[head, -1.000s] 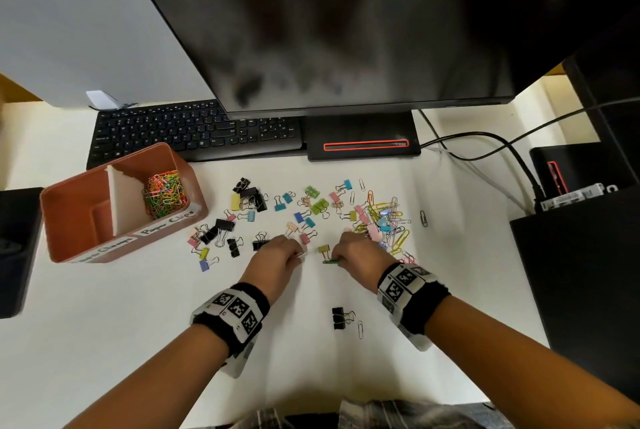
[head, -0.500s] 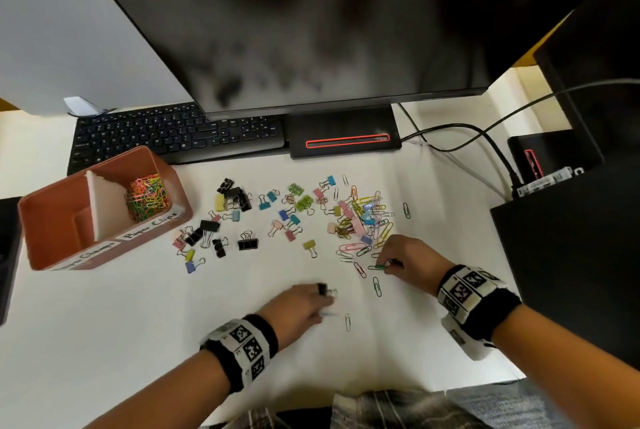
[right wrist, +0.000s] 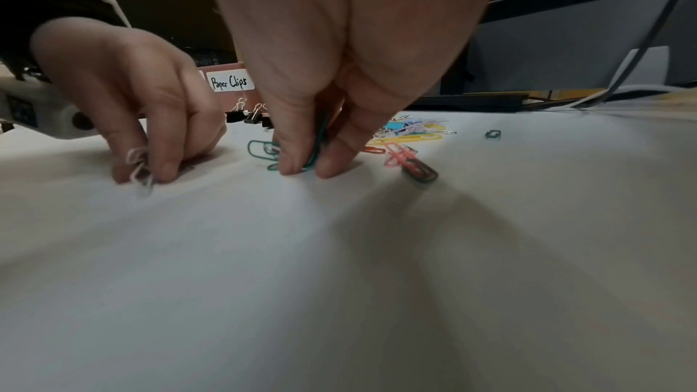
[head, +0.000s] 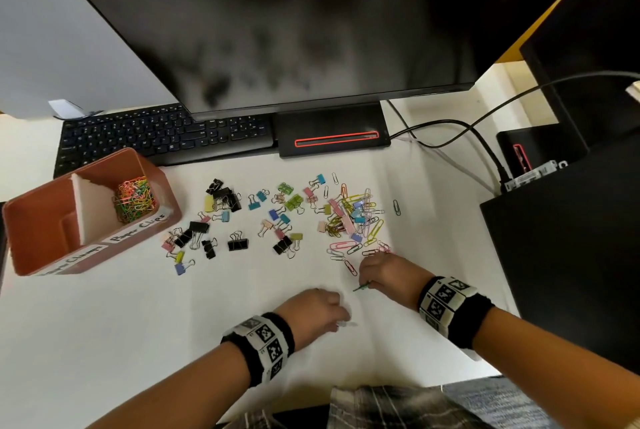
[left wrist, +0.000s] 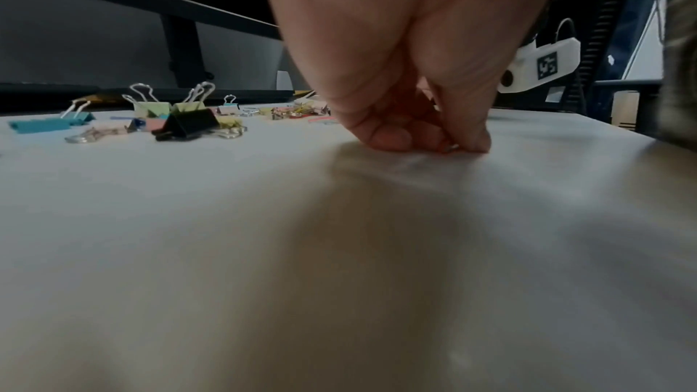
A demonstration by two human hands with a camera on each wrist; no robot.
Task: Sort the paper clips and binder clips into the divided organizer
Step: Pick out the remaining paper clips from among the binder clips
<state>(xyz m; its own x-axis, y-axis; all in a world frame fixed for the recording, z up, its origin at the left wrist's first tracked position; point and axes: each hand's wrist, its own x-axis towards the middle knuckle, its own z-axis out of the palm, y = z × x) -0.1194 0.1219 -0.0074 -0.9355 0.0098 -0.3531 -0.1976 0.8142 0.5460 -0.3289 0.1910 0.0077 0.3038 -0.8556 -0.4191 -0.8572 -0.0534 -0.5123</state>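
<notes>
An orange divided organizer (head: pixel 41 220) stands at the left; its right compartment holds coloured paper clips (head: pixel 133 200). Binder clips (head: pixel 239 243) lie scattered mid-table, with a pile of loose paper clips (head: pixel 356 217) to their right. My left hand (head: pixel 341 319) is down on the table near the front, fingertips (left wrist: pixel 392 139) pinching a white paper clip (right wrist: pixel 137 169). Just right of it, my right hand (head: pixel 365 284) pinches a green paper clip (right wrist: pixel 317 142) between thumb and fingers, tips touching the table. More green, pink and red clips (right wrist: pixel 407 160) lie around it.
A black keyboard (head: pixel 156 137) and a monitor base (head: pixel 332 137) sit behind the clips, under a large monitor. Cables (head: pixel 450 127) run to black equipment (head: pixel 571 238) at the right. The organizer's front label reads "Paper Clips" (right wrist: pixel 230 82). White table (head: pixel 121 324) stretches in front.
My left hand went from the black binder clip at the front to the white paper clip; that binder clip now lies among the scattered ones. My right hand drew nearer, holding the green clip.
</notes>
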